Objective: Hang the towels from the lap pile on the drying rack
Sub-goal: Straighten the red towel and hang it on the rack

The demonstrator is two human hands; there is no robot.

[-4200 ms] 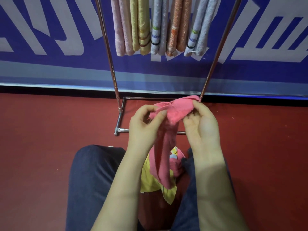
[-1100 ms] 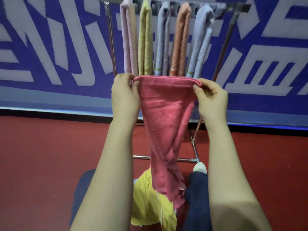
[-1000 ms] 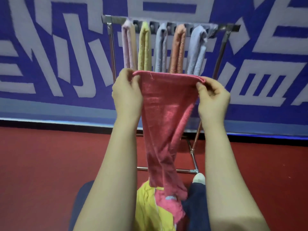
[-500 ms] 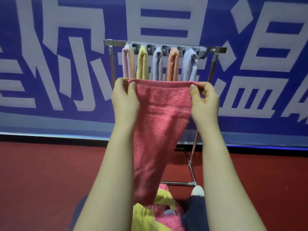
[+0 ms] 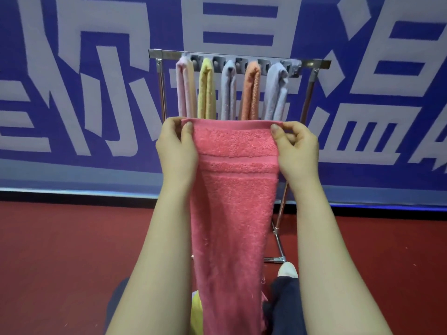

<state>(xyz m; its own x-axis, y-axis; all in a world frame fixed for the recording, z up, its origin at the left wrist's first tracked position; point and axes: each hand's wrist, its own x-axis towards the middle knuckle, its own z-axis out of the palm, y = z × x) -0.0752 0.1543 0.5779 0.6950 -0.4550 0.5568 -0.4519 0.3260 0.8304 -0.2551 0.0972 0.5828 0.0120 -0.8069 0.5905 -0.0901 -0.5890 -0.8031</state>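
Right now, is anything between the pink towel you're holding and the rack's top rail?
Nothing visible. The left hand and right hand pinch the pink towel by its top corners, in front of and below the rack's top rail. Five hung towels fill the rail's middle; only its ends show bare.

The left grip point(image 5: 177, 146) and the right grip point(image 5: 297, 148) are pinching the 2 top corners of a pink towel point(image 5: 232, 201), holding its upper edge stretched level in front of the drying rack point(image 5: 164, 55). The towel is hanging down between the forearms, narrowing toward the lap, where a yellow towel point(image 5: 197, 313) is showing at its left edge. On the far rack, 5 folded towels point(image 5: 228, 93) are hanging side by side: pale pink, yellow, pale blue, orange and lavender from left to right. A white shoe point(image 5: 287, 270) is resting on the red floor point(image 5: 72, 250) near the rack's right foot. A blue banner point(image 5: 96, 93) is covering the far wall.
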